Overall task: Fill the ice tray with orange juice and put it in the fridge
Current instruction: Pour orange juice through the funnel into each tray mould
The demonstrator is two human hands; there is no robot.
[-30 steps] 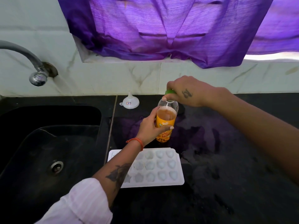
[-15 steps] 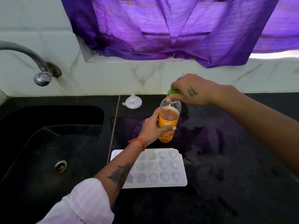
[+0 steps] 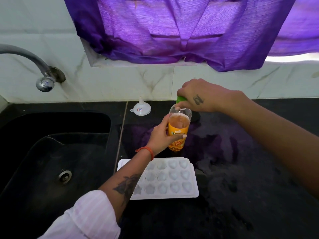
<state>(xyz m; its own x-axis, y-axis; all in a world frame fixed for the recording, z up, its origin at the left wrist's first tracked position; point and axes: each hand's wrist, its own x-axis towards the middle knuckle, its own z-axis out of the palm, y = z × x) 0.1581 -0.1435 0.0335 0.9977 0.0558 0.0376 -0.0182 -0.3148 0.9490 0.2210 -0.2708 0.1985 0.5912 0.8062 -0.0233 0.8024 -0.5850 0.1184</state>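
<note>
On the bench behind the empty tray, our left hand grips the bottle, right hand gripping its cap; pouring remains.

Black stone counter, glossy, faint streaks and a purple reflection on its surface. Black sink set into it at the far left, round metal drain in the basin floor. Curved metal tap comes out of the wall above the sink, round wall plate behind it. Wall is pale marble-look tile with grey-green veining. Recessed window ledge higher up. Purple curtain hangs over the window, lower edge bunched on the ledge; daylight glows through the cloth and shows as a bright strip at its right corner.
</note>
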